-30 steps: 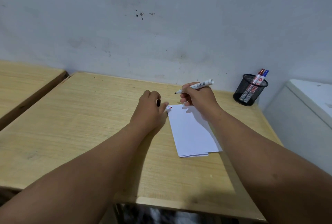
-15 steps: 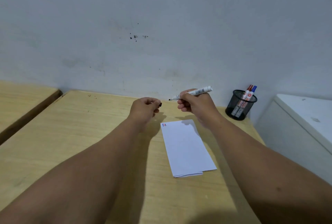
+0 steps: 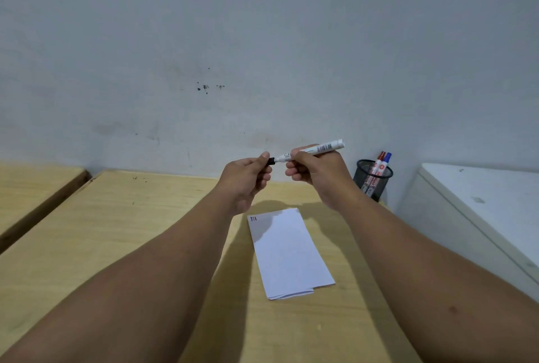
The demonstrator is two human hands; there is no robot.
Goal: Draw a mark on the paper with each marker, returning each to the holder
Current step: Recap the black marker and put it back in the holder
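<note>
My right hand (image 3: 319,176) grips a white marker (image 3: 323,148) held level above the table, its tip pointing left. My left hand (image 3: 248,177) pinches the black cap (image 3: 271,161), which sits over the marker's tip. Below the hands a folded white paper (image 3: 288,252) lies on the wooden table (image 3: 116,231), with small red, blue and dark marks (image 3: 254,218) at its top left corner. A black mesh holder (image 3: 373,180) stands at the back right of the table with a red marker (image 3: 379,160) and a blue marker (image 3: 386,160) upright in it.
A grey wall rises right behind the table. A white cabinet (image 3: 481,211) stands close on the right, beside the holder. A second wooden table (image 3: 29,187) sits to the left across a narrow gap.
Both hands rose off the paper and came together. The cap in my left hand met the marker's tip. The camera tilted up.
</note>
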